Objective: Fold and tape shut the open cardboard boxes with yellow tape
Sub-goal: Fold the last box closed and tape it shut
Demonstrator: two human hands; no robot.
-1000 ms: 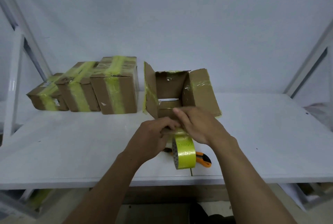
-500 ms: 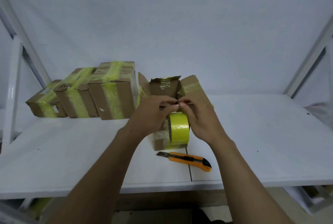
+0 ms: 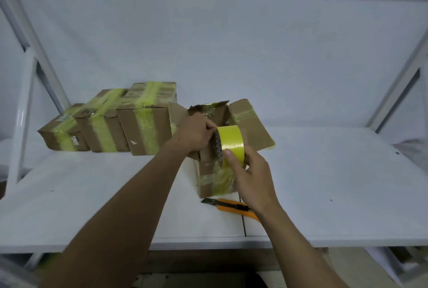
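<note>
The yellow tape roll (image 3: 231,143) has come up from down by the orange knife (image 3: 234,207) to the top front edge of the open box (image 3: 214,181). The right hand (image 3: 251,175) grips the roll. The left hand (image 3: 196,132) pinches its top edge, maybe picking at the loose end. The flaps still stand up, so taping hasn't begun. Three taped boxes (image 3: 143,123) sit left of the open box.

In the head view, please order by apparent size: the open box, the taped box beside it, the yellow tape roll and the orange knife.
1. open box, with flaps spread.
2. taped box; it stands farther back, so this order is unsure.
3. tape roll.
4. knife, longer but thin, partly hidden.
</note>
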